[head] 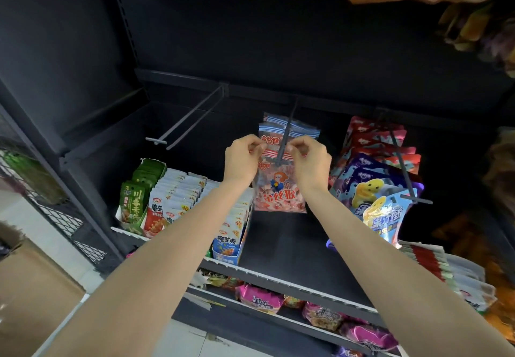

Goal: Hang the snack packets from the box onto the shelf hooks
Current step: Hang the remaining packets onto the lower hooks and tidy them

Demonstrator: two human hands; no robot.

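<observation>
Left of the middle hook (287,131), green packets marked 川香 (133,206) stood on the black shelf (278,245). At that hook the left hand (242,159) and right hand (312,161) each pinched a top corner of a 金丝猴 candy packet (278,189), its header at the hook's tip, more such packets behind it. Right of the hook hung blue and purple packets (384,206).

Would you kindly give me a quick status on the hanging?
Left hand and right hand both pinch the red packet by its top. Packet at the middle hook, with others already hung behind. Left hook bare. Nothing blocking.
</observation>
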